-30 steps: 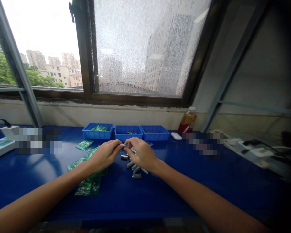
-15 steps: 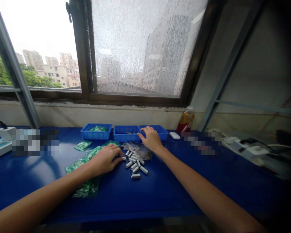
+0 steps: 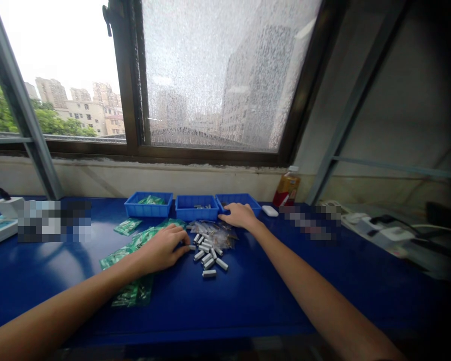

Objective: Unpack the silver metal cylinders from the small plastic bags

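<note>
My left hand (image 3: 169,245) rests at the left of a pile of silver metal cylinders (image 3: 208,245), its fingers curled. One small cylinder (image 3: 191,247) sticks out at the thumb and fingertips, which appear closed on it. At the near side of the right blue bin (image 3: 250,201) is my right hand (image 3: 241,215), thumb and index apart with nothing visible between them. Small clear bags with brass-coloured pieces (image 3: 222,234) lie just below it. The middle blue bin (image 3: 196,214) contains a few small metal pieces. Green packets (image 3: 133,291) extend under and around my left forearm.
A left blue bin (image 3: 148,210) holds more green packets. Farther right stand a white rounded case (image 3: 270,211) and a bottle with amber contents (image 3: 287,186). Power strips and cables (image 3: 379,230) lie at the right; a white device (image 3: 0,230) sits at the left.
My right hand has moved right and down from the middle bin's edge to the front of the right bin. More metal pieces show in the middle bin. The left hand stays nearly still.
</note>
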`<state>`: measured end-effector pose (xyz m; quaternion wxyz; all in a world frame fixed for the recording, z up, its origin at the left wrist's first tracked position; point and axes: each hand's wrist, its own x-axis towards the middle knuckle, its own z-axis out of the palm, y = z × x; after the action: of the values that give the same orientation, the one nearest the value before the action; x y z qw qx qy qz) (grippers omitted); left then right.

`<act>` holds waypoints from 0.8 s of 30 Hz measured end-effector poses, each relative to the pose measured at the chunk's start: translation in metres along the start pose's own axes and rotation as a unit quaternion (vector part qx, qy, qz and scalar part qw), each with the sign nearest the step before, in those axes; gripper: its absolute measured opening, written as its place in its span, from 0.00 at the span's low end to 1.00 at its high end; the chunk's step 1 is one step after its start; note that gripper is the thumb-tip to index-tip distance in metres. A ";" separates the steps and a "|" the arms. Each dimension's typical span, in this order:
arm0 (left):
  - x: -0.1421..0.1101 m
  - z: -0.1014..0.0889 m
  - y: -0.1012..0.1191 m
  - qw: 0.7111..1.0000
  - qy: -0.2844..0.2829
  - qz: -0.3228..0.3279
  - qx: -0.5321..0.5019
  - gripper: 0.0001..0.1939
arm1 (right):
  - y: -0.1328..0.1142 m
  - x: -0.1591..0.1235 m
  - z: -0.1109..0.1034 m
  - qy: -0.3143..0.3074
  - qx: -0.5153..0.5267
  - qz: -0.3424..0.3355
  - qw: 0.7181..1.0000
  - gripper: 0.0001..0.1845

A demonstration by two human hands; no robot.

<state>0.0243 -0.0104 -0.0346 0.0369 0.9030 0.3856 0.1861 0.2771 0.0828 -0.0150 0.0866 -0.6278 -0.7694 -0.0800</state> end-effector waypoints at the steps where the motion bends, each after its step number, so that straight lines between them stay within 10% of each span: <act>1: 0.000 0.000 0.000 1.000 0.002 0.000 -0.002 0.08 | -0.001 -0.001 0.001 0.005 0.000 0.002 1.000 0.24; 12: 0.002 -0.004 0.002 0.996 0.084 -0.031 -0.018 0.13 | -0.033 -0.032 -0.008 0.228 0.117 -0.117 0.960 0.12; 18: 0.003 -0.002 -0.002 0.990 0.127 -0.051 -0.031 0.18 | -0.083 -0.073 -0.019 0.186 0.206 -0.317 0.907 0.21; 24: 0.004 -0.002 0.000 0.982 0.148 -0.081 -0.083 0.17 | -0.091 -0.080 -0.017 0.195 0.214 -0.338 0.895 0.16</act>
<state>0.0258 -0.0080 -0.0315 0.0691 0.8249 0.4424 0.3451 0.2038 -0.0152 -0.0183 0.3353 -0.2679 -0.9013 -0.0586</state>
